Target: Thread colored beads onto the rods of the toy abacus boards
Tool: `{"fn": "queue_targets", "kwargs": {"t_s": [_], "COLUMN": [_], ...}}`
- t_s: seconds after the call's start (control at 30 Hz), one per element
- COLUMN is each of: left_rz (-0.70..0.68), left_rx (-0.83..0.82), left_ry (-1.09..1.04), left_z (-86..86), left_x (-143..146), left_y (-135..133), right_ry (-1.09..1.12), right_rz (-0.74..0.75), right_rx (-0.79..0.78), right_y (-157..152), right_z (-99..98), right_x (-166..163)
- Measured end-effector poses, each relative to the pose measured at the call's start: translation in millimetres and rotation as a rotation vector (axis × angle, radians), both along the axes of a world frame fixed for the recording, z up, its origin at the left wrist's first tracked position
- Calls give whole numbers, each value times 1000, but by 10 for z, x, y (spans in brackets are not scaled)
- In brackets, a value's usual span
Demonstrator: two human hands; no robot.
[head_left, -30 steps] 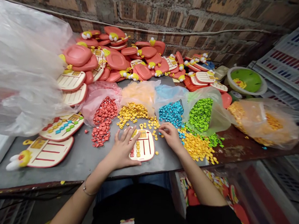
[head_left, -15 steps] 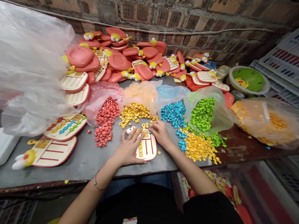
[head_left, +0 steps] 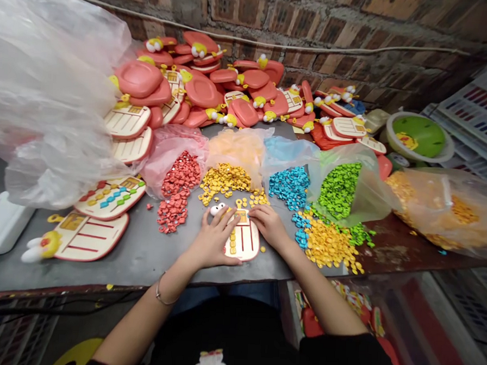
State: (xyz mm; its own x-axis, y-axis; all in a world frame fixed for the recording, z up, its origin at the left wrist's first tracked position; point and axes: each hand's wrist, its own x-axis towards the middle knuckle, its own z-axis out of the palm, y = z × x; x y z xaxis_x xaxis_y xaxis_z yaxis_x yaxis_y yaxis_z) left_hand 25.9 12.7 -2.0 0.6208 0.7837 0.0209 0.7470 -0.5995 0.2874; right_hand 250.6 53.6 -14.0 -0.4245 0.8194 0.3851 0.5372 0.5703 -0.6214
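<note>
A cream board (head_left: pixel 250 247) with red edging and slots lies flat on the grey table, with yellow pieces lined up in its left slot. White bulging eyes (head_left: pixel 216 209) stick out at its upper left. My left hand (head_left: pixel 213 240) grips the board's left side, fingers spread over the top and thumb along the near edge. My right hand (head_left: pixel 270 225) is closed, its fingertips pressed together at the board's upper right slots. Whatever those fingertips hold is hidden. A single yellow piece (head_left: pixel 263 249) lies just right of the board.
Beyond the board lie piles of red pieces (head_left: pixel 172 214), yellow pieces (head_left: pixel 227 179), blue pieces (head_left: pixel 288 186) and green pieces (head_left: pixel 339 190), spilling from bags. More yellow pieces (head_left: pixel 332 244) lie at right. A filled board (head_left: pixel 111 197) rests at left. Red-backed boards (head_left: pixel 203 88) are heaped by the wall.
My right fingertips have come slightly nearer over the board's upper right; a bit of blue showed there before. My left hand keeps its grip. The whole view has shifted slightly.
</note>
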Motion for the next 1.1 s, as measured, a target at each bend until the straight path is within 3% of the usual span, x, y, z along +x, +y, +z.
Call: {"fn": "queue_targets", "kwargs": {"t_s": [0.2, 0.43, 0.6, 0.63, 0.67, 0.73, 0.8, 0.83, 0.97, 1.1], "left_rz": [6, 7, 15, 16, 17, 12, 9, 10, 16, 10], "left_rx": [-1, 9, 21, 22, 22, 21, 18, 15, 17, 29], "left_ry": [-24, 0, -11, -10, -7, 1, 3, 3, -3, -13], "left_z": [-6, -9, -25, -22, -17, -4, 9, 13, 12, -4], "left_x": [-3, 10, 4, 5, 7, 10, 13, 14, 11, 4], "left_y": [-1, 7, 12, 11, 10, 8, 7, 6, 6, 8], "right_ry": [-3, 127, 60, 72, 104, 153, 79, -2, -319, -383], "right_rz": [72, 76, 412, 416, 345, 33, -246, -304, -284, -286], "right_rx": [-109, -270, -363, -391, -399, -319, -166, -104, -8, -12], "right_y": [-144, -129, -173, -148, -101, 65, 290, 404, 700, 679], "right_z": [84, 82, 204, 225, 236, 223, 169, 135, 12, -12], "right_x": [70, -95, 43, 121, 207, 379, 507, 545, 548, 551]}}
